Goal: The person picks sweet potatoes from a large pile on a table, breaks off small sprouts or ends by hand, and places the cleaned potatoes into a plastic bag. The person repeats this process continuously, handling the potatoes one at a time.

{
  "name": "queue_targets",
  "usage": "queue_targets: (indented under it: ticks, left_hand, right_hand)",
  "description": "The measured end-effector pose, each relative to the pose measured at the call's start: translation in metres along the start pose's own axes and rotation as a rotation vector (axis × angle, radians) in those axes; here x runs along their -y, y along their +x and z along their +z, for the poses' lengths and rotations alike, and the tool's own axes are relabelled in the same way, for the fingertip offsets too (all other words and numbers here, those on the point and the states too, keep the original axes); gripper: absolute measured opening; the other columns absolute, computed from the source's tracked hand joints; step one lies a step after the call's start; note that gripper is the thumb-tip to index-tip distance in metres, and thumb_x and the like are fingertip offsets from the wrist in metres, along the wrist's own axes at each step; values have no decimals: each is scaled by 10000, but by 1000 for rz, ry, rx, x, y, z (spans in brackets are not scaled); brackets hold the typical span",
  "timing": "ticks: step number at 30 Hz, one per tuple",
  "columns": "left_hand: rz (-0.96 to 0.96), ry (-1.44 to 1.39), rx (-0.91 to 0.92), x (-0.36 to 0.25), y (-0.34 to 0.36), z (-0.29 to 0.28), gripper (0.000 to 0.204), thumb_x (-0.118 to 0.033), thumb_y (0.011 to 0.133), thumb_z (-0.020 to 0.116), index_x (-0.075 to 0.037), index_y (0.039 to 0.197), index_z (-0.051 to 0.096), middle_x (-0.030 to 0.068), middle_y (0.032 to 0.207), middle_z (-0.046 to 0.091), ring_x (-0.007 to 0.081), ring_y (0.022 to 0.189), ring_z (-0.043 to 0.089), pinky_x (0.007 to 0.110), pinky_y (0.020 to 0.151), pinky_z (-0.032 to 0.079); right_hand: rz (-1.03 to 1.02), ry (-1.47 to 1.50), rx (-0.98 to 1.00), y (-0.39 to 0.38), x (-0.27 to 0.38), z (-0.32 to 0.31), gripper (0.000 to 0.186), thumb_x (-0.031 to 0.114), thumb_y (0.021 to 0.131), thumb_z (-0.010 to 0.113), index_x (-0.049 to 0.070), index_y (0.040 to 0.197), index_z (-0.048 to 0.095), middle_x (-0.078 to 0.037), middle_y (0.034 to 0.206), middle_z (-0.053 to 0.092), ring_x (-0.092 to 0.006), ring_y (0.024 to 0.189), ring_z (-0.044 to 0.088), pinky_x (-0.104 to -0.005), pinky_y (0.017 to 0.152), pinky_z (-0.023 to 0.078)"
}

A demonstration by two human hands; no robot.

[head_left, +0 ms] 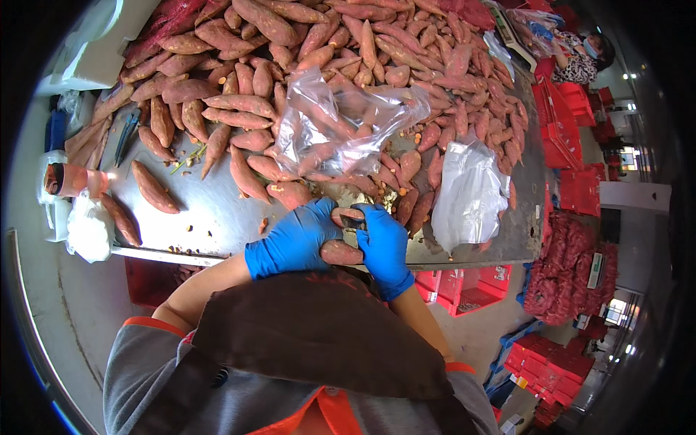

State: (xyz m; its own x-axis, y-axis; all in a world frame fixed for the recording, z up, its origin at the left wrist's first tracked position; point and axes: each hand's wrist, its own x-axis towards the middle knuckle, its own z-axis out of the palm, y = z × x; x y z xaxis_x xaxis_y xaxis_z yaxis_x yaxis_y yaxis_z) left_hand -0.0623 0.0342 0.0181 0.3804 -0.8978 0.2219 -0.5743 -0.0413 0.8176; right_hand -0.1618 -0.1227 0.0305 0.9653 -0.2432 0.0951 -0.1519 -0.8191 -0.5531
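Both my hands wear blue gloves and meet at the table's near edge. My left hand (pixel 299 238) is closed around a sweet potato (pixel 342 253), whose reddish end sticks out below the fingers. Against my right hand (pixel 384 249), which is curled closed, shows a small dark object (pixel 353 223); its kind is hidden by the fingers. Just beyond the hands lies a heap of sweet potatoes (pixel 239 105) covering the far part of the metal table (pixel 210 216). A clear plastic bag (pixel 319 119) rests on the heap, and a whitish plastic sheet (pixel 470 194) lies to the right.
At the left are a blue-handled tool (pixel 126 136), a jar (pixel 72 180) and a white bag (pixel 90 230). Red crates (pixel 475 288) stand under the table and along the right, near stacked red mesh sacks (pixel 565 268). Another person (pixel 580 61) is at the far right.
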Motion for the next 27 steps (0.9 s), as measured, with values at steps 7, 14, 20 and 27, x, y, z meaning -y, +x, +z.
queue_targets:
  ticks: [7, 14, 20, 27]
  left_hand:
    - [140, -246, -109, -14, 16, -2, 323, -244, 762, 694, -57, 1012, 610, 125, 981, 574, 268, 882, 583, 367, 767, 468]
    - [-294, -1750, -435, -9, 26, -7, 237, -140, 888, 510, -16, 1081, 571, 141, 1212, 525, 228, 1226, 416, 354, 1041, 288]
    - [-398, -1904, -571, -1, 24, 3, 252, -163, 898, 522, -10, 1092, 565, 108, 1165, 545, 216, 1150, 465, 333, 1028, 316]
    - [-420, -1939, -596, 0, 19, 11, 259, -155, 893, 539, -15, 1110, 554, 89, 1053, 571, 177, 1014, 520, 283, 921, 396]
  right_hand:
    - [667, 725, 31, -36, -73, 29, 202, 33, 819, 445, -2, 899, 628, -48, 644, 557, -125, 580, 515, -270, 541, 411]
    - [154, 322, -241, -30, -18, 18, 284, 10, 785, 510, 32, 1054, 598, -141, 858, 625, -258, 712, 611, -321, 641, 476]
    - [98, 264, -202, -16, -2, 7, 512, 10, 671, 548, 39, 1182, 524, -164, 966, 592, -340, 802, 607, -387, 663, 487]
    - [88, 208, -243, -9, -10, 26, 514, 34, 701, 571, 60, 1210, 503, -169, 1007, 607, -346, 852, 597, -401, 698, 477]
